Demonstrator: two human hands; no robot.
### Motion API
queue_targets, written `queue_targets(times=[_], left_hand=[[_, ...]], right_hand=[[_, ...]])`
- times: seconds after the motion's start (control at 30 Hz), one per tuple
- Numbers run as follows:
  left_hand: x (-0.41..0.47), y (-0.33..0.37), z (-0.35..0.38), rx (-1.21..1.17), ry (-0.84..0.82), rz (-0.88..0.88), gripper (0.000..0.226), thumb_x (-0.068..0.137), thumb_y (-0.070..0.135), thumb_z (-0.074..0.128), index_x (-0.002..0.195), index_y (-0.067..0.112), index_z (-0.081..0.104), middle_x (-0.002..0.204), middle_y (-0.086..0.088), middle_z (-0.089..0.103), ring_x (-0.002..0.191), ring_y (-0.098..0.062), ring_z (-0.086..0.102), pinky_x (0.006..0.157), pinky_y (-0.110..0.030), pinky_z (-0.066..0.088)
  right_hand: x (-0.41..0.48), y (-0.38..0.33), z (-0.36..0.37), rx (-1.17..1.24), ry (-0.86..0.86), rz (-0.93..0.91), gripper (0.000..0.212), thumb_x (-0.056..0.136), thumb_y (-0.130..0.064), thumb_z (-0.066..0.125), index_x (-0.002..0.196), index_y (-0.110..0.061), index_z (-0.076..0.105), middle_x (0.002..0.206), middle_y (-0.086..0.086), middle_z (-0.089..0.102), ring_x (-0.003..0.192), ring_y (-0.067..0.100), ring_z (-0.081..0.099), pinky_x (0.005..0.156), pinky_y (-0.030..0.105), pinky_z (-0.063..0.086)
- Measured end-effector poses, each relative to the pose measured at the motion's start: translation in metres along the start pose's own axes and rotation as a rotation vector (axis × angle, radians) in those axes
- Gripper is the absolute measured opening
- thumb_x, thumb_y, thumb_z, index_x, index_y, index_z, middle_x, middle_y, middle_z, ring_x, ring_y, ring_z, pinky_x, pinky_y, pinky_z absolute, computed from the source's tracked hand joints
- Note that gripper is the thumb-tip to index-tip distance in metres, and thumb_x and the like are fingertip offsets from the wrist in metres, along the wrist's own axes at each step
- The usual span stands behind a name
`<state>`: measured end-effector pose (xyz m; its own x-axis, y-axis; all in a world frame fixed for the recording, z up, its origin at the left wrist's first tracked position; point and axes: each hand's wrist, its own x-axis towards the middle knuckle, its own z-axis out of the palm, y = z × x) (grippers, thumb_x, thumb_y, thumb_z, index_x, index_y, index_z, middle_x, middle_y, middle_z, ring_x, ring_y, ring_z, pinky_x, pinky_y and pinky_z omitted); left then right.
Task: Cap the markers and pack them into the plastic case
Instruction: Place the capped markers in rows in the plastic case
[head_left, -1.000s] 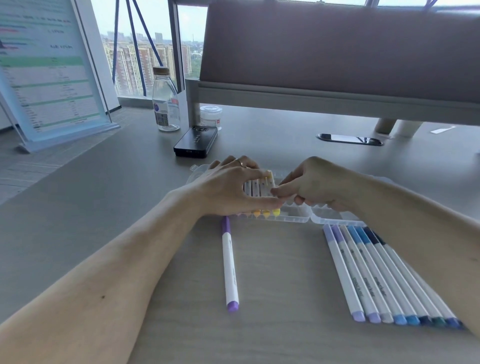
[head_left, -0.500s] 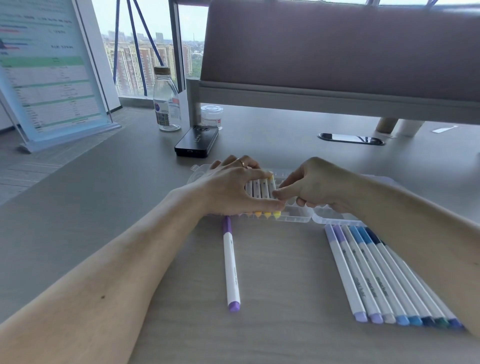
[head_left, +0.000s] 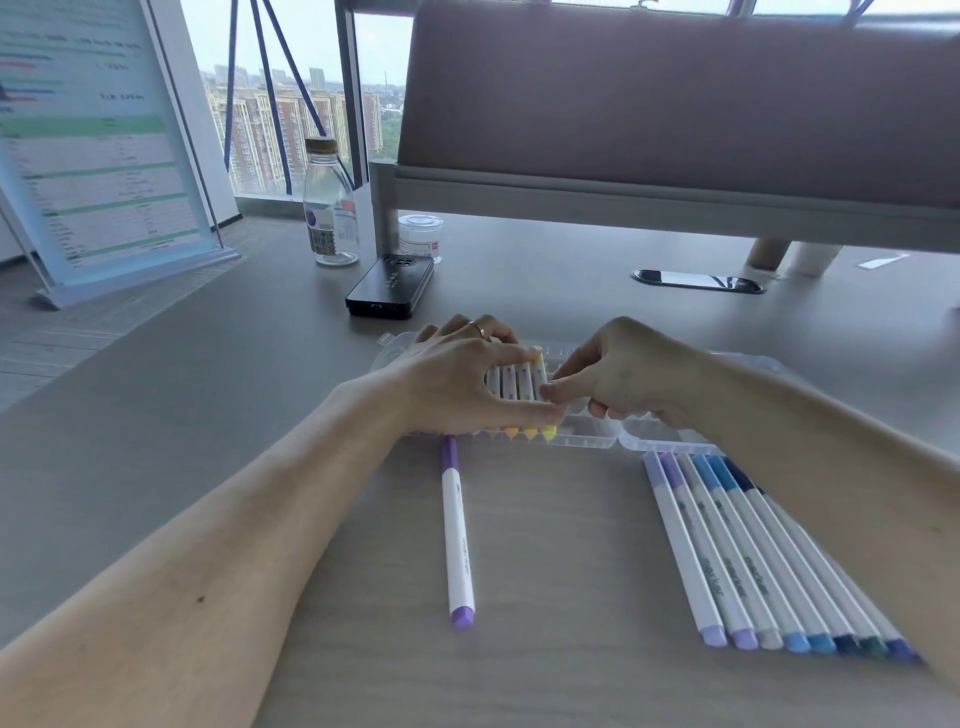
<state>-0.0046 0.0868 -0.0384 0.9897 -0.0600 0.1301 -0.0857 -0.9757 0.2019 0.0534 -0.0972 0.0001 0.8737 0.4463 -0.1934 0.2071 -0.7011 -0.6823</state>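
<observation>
Clear case, mid-frame: row of markers inside, yellow caps at right. Left hand flat, pressing the row. Right hand pinching the end marker.

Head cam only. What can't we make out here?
All head view.
- Packed markers: left hand covers most of the row in the plastic case; count unreadable.
- Right hand: fingers curl under; pinching a marker or not, unclear.
- Loose markers: right forearm hides the far ones.
- Sign: print blurred.
</observation>
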Motion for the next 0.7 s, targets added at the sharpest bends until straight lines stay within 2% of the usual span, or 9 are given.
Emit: queue_targets(times=[0.17, 0.27, 0.33, 0.43, 0.53, 0.63, 0.7], left_hand=[[-0.001, 0.001, -0.002, 0.002, 0.000, -0.002, 0.090, 0.070, 0.095, 0.045, 0.148, 0.050, 0.045, 0.145, 0.025, 0.039, 0.136, -0.006, 0.030, 0.099, -0.027, 0.020], [-0.001, 0.000, -0.001, -0.002, 0.002, 0.004, 0.089, 0.071, 0.095, 0.045, 0.148, 0.051, 0.045, 0.145, 0.024, 0.040, 0.137, -0.006, 0.030, 0.101, -0.027, 0.021], [-0.001, -0.002, 0.000, -0.012, 0.010, 0.007, 0.092, 0.068, 0.098, 0.043, 0.147, 0.051, 0.046, 0.143, 0.024, 0.041, 0.136, -0.006, 0.031, 0.104, -0.028, 0.023], [0.001, -0.003, 0.002, -0.013, 0.019, 0.006, 0.097, 0.064, 0.102, 0.037, 0.147, 0.051, 0.046, 0.140, 0.025, 0.042, 0.132, -0.006, 0.033, 0.102, -0.029, 0.025], [0.001, -0.002, 0.002, -0.011, 0.011, 0.006, 0.099, 0.063, 0.102, 0.036, 0.147, 0.051, 0.046, 0.140, 0.024, 0.042, 0.132, -0.006, 0.033, 0.103, -0.029, 0.025], [0.000, -0.001, 0.000, -0.009, -0.007, -0.004, 0.103, 0.060, 0.101, 0.032, 0.148, 0.050, 0.045, 0.143, 0.023, 0.041, 0.134, -0.007, 0.032, 0.104, -0.030, 0.025], [-0.002, 0.000, -0.002, 0.000, -0.025, -0.011, 0.103, 0.059, 0.098, 0.026, 0.149, 0.050, 0.043, 0.145, 0.024, 0.039, 0.136, -0.007, 0.031, 0.105, -0.029, 0.024]], right_hand=[[0.001, 0.002, 0.002, -0.018, 0.024, -0.025, 0.018, 0.086, -0.025, 0.081, 0.088, -0.007, 0.079, 0.041, -0.006, 0.056, 0.032, 0.000, 0.045, 0.036, 0.011, 0.034], [-0.003, 0.005, 0.002, 0.001, 0.040, -0.054, 0.026, 0.092, -0.031, 0.074, 0.084, -0.007, 0.079, 0.065, 0.004, 0.071, 0.048, 0.007, 0.051, 0.042, 0.016, 0.039], [-0.008, 0.005, -0.001, -0.006, 0.079, -0.086, 0.029, 0.095, -0.033, 0.071, 0.082, -0.008, 0.078, 0.077, 0.004, 0.077, 0.046, 0.004, 0.055, 0.042, 0.016, 0.041], [-0.016, 0.004, -0.008, -0.072, 0.181, -0.137, 0.029, 0.093, -0.038, 0.071, 0.080, -0.013, 0.076, 0.064, 0.002, 0.073, 0.038, -0.001, 0.053, 0.039, 0.013, 0.040], [-0.032, 0.000, -0.014, -0.083, 0.143, -0.171, 0.032, 0.094, -0.037, 0.071, 0.074, -0.012, 0.073, 0.049, -0.005, 0.063, 0.035, 0.000, 0.048, 0.039, 0.013, 0.038], [-0.052, -0.005, -0.011, -0.117, 0.027, -0.210, 0.035, 0.092, -0.040, 0.072, 0.074, -0.010, 0.074, 0.054, -0.006, 0.068, 0.038, 0.001, 0.049, 0.043, 0.016, 0.040], [-0.062, -0.009, -0.003, -0.183, -0.003, -0.240, 0.040, 0.088, -0.048, 0.072, 0.071, -0.012, 0.075, 0.060, 0.000, 0.071, 0.043, 0.004, 0.052, 0.049, 0.018, 0.043]])
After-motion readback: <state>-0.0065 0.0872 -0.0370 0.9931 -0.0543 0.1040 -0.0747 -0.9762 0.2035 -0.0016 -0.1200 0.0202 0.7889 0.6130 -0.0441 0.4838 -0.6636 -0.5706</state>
